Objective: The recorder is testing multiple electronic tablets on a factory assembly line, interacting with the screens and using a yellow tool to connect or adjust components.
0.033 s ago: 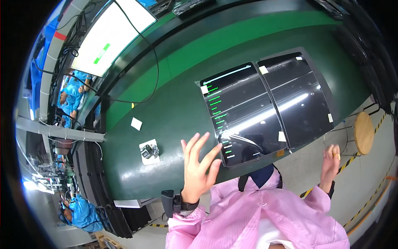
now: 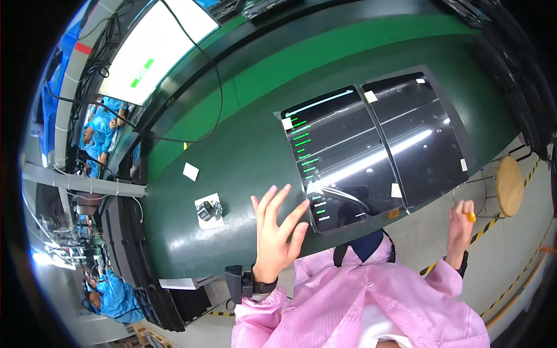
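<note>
My left hand [image 2: 275, 240] hovers at the left edge of a lit tablet [image 2: 342, 156], fingers spread and holding nothing. Its index fingertip is close to the screen's lower left edge; whether it touches I cannot tell. Green lines of text run down the left of that dark screen. Beside it on the right lies a second tablet [image 2: 423, 145], its screen dark, with small white stickers at its corners. Off the table's front edge, to the right, my right hand [image 2: 460, 227] is raised with fingers curled. A small yellow thing [image 2: 470, 217] shows at its fingertips, too small to name.
Small black items rest on a white pad [image 2: 209, 224] on the green table [image 2: 249, 156], near a white card [image 2: 190, 171]. A black cable [image 2: 221, 87] loops down before a bright monitor [image 2: 159, 49]. A round stool [image 2: 509, 185] stands right. People in blue work at left.
The fingers of my right hand have shifted slightly, and the yellow thing shows more plainly. My left hand and the tablets have hardly moved.
</note>
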Tool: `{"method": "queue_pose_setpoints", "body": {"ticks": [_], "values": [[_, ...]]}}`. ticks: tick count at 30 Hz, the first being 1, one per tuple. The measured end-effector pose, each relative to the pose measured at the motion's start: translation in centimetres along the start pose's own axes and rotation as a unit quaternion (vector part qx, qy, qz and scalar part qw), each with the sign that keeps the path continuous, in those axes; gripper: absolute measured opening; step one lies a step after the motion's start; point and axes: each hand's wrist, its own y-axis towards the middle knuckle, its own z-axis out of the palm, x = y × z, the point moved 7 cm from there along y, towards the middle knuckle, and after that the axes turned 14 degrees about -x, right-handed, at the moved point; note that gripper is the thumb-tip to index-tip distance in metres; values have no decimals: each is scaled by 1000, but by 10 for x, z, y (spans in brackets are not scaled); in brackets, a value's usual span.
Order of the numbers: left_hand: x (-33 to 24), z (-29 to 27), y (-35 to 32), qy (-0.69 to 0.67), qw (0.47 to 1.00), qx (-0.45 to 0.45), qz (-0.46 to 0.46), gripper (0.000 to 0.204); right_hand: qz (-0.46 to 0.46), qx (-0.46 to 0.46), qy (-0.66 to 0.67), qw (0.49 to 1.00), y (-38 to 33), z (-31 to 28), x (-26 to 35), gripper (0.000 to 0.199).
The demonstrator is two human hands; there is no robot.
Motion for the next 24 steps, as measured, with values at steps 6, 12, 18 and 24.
{"method": "queue_pose_setpoints", "body": {"ticks": [6, 12, 18, 24], "values": [[5, 18, 0, -15, 999, 30, 14, 33, -24, 30, -305, 952, -32, 58, -16, 15], [-58, 54, 15, -154, 984, 46, 74, 39, -180, -15, -397, 900, -49, 94, -17, 28], [-90, 111, -1, -127, 988, -6, 85, 41, -305, 69, -421, 851, -50, 123, -13, 33], [-93, 121, -6, -101, 987, -63, 107, 36, -360, 100, -400, 837, -45, 122, -16, 34]]}}
